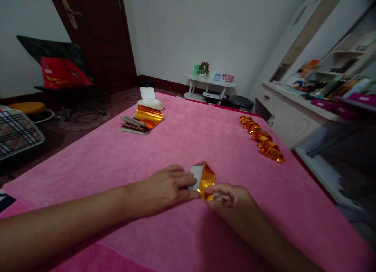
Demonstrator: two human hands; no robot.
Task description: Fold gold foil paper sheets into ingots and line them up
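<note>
A small piece of gold foil paper (205, 178), partly folded with its silver back showing, lies on the pink cloth (188, 146) in front of me. My left hand (167, 187) lies flat with its fingers pressing on the paper's left edge. My right hand (227, 201) pinches the paper's lower right corner between thumb and fingers. Both forearms rest on the cloth.
A row of several folded gold foil pieces (261, 138) lies at the right. A stack of gold foil sheets (145, 118) sits at the far left beside a white wipes pack (149, 101). A desk (290, 111) stands to the right, a chair (64, 80) at the left.
</note>
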